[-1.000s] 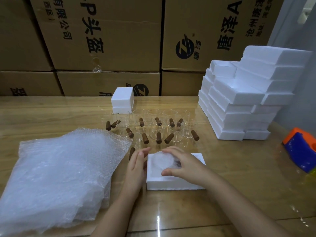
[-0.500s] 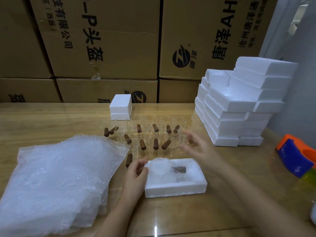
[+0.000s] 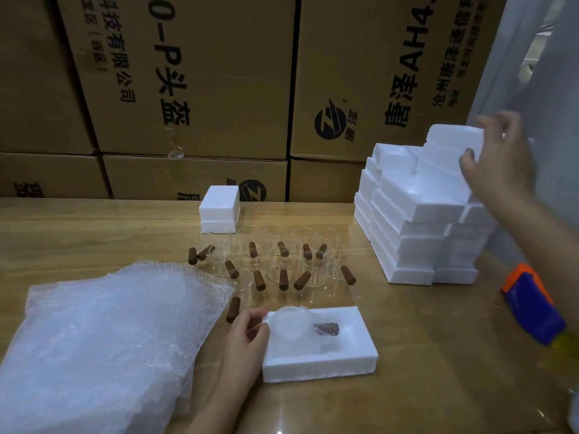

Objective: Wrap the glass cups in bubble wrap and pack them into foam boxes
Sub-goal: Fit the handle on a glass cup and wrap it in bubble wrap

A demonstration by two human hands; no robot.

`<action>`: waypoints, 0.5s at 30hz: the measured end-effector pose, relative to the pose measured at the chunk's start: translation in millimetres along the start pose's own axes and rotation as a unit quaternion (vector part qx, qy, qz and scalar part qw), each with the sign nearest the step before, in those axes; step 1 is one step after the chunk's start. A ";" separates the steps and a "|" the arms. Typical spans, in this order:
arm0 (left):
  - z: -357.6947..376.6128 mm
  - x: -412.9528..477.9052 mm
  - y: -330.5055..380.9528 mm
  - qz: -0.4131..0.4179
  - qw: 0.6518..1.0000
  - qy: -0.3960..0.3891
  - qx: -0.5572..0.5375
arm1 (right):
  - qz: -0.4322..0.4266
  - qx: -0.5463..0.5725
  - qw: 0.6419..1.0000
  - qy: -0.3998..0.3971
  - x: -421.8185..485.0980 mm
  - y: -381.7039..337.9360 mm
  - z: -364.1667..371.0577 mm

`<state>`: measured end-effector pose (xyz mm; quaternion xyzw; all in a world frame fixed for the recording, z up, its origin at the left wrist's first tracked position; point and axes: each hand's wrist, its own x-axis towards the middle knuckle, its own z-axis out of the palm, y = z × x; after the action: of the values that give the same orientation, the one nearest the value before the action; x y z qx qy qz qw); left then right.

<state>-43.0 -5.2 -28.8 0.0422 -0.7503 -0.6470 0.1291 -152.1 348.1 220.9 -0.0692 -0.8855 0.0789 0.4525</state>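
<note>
Bubble wrap pile (image 3: 103,346) past lower-left edge

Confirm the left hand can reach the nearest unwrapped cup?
Likely yes. The left hand holds the left edge of the foam box; the nearest cup stands just beyond it, nothing between. The right hand grips a foam piece on the stack.

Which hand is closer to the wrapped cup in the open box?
Left. The left hand rests against the box beside the cup; the right hand grips a foam piece atop the far stack.
</note>
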 end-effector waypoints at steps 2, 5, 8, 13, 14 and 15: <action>0.0 0.1 0.5 -0.001 1.000 -0.003 -0.002 | 0.051 -0.025 0.997 -0.054 11.9 9.2 -1.6; 0.0 -0.2 0.6 0.000 1.000 -0.005 -0.003 | 0.080 -0.062 0.987 -0.122 22.8 17.5 -0.5; -0.4 -0.5 1.1 0.002 1.000 -0.006 -0.005 | 0.070 -0.062 0.987 -0.128 24.4 21.2 3.4; 0.0 -0.8 1.4 -0.007 1.000 -0.009 -0.014 | 0.024 -0.061 0.992 -0.105 23.6 19.7 5.1; -0.1 -0.7 1.4 -0.007 1.000 -0.010 -0.013 | 0.017 -0.061 0.992 -0.107 23.8 19.1 5.2; -0.1 -0.7 1.4 -0.007 1.000 -0.010 -0.013 | 0.011 -0.059 0.992 -0.110 24.0 18.2 5.1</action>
<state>-42.2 -4.9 -27.6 0.0392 -0.7428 -0.6579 0.1176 -169.2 370.2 233.1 -0.0962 -0.9324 0.0384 0.3462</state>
